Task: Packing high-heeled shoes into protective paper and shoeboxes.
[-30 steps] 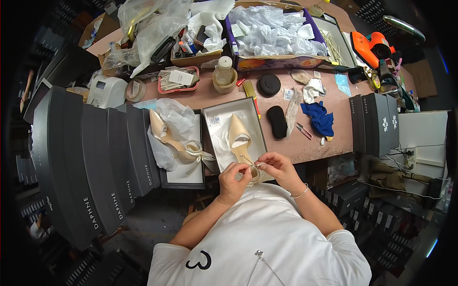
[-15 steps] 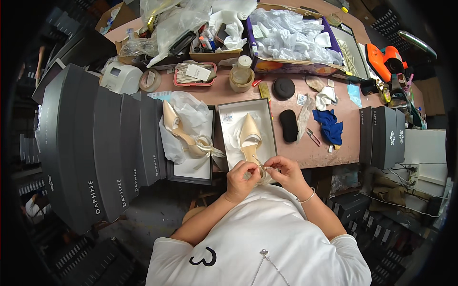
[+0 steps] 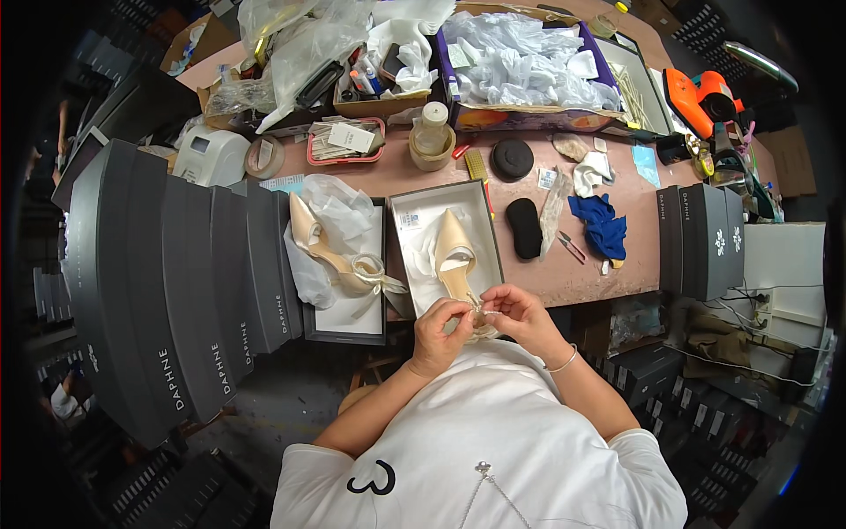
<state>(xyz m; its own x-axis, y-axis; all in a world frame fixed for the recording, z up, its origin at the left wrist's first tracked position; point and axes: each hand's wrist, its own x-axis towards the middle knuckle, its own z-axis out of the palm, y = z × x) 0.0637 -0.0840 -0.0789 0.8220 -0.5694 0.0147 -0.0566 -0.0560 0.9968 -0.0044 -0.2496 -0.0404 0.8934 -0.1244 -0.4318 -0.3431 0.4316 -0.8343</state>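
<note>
A cream pointed-toe shoe (image 3: 451,238) lies with its toe away from me, over an open shoe box (image 3: 417,284) lined with white paper. At its heel end, my left hand (image 3: 437,338) pinches the pale, shiny ankle strap (image 3: 477,310) between thumb and fingertips. From the other side my right hand (image 3: 522,319) is also closed in a pinch on this strap, the two sets of fingertips almost meeting. The strap's fastening is too small to make out. To the left, a matching shoe (image 3: 315,240) with a ribbon bow rests in crumpled tissue over the other box half (image 3: 350,324).
Dark shoe boxes (image 3: 181,264) stand in a row at left, more (image 3: 701,238) at right. Behind are a glass jar (image 3: 432,141), a round black tin (image 3: 513,160) and a carton of white tissue (image 3: 529,116). Thread snips (image 3: 572,247) lie near a blue cloth (image 3: 601,231).
The whole view has shifted slightly, with the table's things a little further left. My fingertips have moved only slightly at the strap, and both hands keep their pinch.
</note>
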